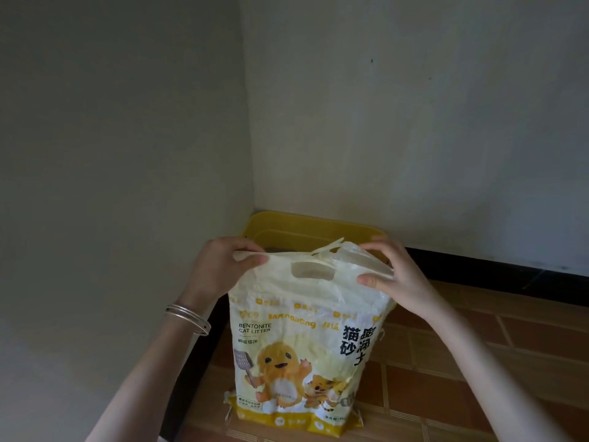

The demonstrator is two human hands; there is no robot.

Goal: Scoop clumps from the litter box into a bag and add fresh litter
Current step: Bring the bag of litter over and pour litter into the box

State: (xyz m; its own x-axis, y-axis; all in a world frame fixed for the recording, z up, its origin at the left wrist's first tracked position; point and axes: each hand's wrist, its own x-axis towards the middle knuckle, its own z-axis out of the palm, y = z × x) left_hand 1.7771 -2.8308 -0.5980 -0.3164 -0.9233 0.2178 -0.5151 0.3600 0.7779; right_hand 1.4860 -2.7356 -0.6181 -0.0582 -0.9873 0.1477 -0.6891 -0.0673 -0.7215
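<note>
A yellow and white bag of bentonite cat litter (296, 352) stands upright on the tiled floor, a cartoon chick and tiger printed on its front. My left hand (220, 266) pinches the bag's top left corner. My right hand (392, 272) pinches the top right edge beside the cut-out handle. Behind the bag, in the room's corner, sits the yellow litter box (306, 229). Only its back rim and inner wall show; its contents are hidden by the bag. No scoop or waste bag is in view.
White walls (414, 122) meet in the corner right behind the box. A dark baseboard (478, 272) runs along both walls. Brown floor tiles (462, 362) stretch to the right of the bag. Silver bangles (188, 317) sit on my left wrist.
</note>
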